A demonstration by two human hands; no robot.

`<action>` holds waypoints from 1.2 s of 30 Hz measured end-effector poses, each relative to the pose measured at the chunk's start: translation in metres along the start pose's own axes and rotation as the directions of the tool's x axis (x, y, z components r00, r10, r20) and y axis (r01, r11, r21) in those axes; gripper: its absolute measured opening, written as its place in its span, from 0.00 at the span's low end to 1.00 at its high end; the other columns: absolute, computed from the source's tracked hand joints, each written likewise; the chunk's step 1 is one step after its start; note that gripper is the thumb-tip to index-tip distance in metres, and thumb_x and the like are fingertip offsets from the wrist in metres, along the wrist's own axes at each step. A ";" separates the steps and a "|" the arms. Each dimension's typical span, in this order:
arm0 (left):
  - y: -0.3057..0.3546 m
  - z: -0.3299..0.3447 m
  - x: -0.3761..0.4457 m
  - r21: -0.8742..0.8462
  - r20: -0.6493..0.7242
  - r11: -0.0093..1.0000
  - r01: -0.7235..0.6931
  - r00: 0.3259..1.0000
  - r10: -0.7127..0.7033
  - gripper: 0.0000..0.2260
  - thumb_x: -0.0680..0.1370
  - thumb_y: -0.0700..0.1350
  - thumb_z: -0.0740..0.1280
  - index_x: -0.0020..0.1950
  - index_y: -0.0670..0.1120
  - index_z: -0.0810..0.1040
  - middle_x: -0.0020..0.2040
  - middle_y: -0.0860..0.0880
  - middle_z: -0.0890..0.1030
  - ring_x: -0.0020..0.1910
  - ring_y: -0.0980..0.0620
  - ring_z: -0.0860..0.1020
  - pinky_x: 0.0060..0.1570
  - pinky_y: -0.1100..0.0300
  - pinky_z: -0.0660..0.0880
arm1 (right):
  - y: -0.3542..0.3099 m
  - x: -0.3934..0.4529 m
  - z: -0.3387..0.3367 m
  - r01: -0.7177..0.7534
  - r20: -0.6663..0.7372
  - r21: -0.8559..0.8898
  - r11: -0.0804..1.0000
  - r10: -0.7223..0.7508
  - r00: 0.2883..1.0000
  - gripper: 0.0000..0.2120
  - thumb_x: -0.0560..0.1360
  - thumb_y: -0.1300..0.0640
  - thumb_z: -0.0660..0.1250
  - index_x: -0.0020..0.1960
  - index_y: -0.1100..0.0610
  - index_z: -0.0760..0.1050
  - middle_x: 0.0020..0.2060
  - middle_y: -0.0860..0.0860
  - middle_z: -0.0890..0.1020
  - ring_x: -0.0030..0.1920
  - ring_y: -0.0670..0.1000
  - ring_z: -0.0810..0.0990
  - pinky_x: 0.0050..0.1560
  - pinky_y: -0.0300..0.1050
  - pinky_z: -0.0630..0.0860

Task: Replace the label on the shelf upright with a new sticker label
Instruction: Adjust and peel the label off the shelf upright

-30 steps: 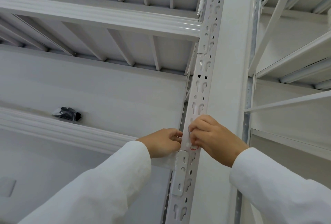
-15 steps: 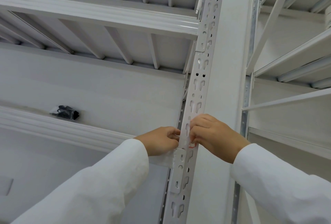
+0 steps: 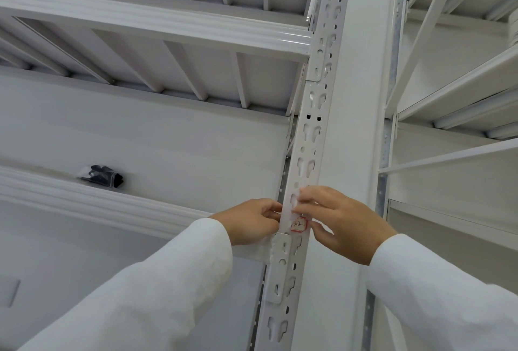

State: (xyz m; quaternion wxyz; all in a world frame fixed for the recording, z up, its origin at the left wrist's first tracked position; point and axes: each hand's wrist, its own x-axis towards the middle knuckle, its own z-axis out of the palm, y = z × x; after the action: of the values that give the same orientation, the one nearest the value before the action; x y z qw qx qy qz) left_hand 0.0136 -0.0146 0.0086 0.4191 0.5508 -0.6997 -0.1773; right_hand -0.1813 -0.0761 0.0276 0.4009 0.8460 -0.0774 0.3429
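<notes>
A small black bundle in clear wrap (image 3: 101, 176) is lying on the shelf (image 3: 84, 199) to the left, well apart from the hands. A white slotted upright (image 3: 308, 137) is rising past pale metal beams and shelving. A red-bordered label (image 3: 298, 224) is sitting on the upright. The right hand (image 3: 340, 220) is pinching the label's right edge; the left hand (image 3: 252, 220) is curling against the upright's left side, its grip unclear.

A storeroom was shown: tall white metal shelves (image 3: 157, 25) (nearly bare) were held up by an upright (image 3: 311, 137) full of holes.
</notes>
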 end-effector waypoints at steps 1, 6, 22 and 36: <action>0.001 0.000 0.000 0.005 -0.002 1.000 0.000 1.000 0.000 0.24 0.68 0.41 0.58 0.64 0.50 0.73 0.60 0.52 0.81 0.62 0.53 0.77 0.69 0.53 0.68 | 0.000 0.000 0.000 -0.002 -0.011 -0.023 1.000 0.002 1.000 0.13 0.72 0.58 0.57 0.50 0.52 0.78 0.52 0.49 0.80 0.54 0.47 0.74 0.33 0.46 0.81; 0.003 0.001 -0.003 -0.006 0.006 1.000 -0.004 1.000 0.004 0.21 0.72 0.38 0.58 0.65 0.48 0.73 0.61 0.51 0.81 0.62 0.53 0.77 0.69 0.54 0.68 | 0.001 0.002 -0.007 0.006 0.039 -0.065 0.998 -0.004 0.999 0.06 0.70 0.61 0.69 0.43 0.51 0.76 0.49 0.49 0.80 0.49 0.51 0.79 0.26 0.47 0.79; 0.007 0.001 -0.006 -0.009 0.009 1.000 -0.004 1.000 0.004 0.21 0.74 0.35 0.57 0.66 0.46 0.71 0.62 0.49 0.79 0.62 0.52 0.77 0.68 0.56 0.68 | 0.001 0.000 -0.003 -0.093 0.017 0.076 0.993 0.092 0.996 0.11 0.74 0.64 0.65 0.46 0.48 0.70 0.51 0.45 0.77 0.52 0.51 0.78 0.35 0.51 0.80; 0.010 0.003 -0.020 -0.102 0.036 0.993 -0.065 0.997 0.069 0.20 0.75 0.37 0.61 0.66 0.48 0.73 0.63 0.52 0.79 0.62 0.57 0.76 0.67 0.61 0.68 | -0.014 0.029 -0.037 -0.536 0.191 0.476 0.697 0.513 0.837 0.04 0.73 0.58 0.66 0.41 0.54 0.79 0.33 0.47 0.81 0.35 0.47 0.80 0.43 0.46 0.79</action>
State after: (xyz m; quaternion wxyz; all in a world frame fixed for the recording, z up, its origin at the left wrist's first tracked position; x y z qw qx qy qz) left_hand 0.0059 0.0065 0.0061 0.4383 0.5017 -0.7159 -0.2089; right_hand -0.1731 -0.0361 0.0534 0.0457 0.8709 -0.2301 0.4318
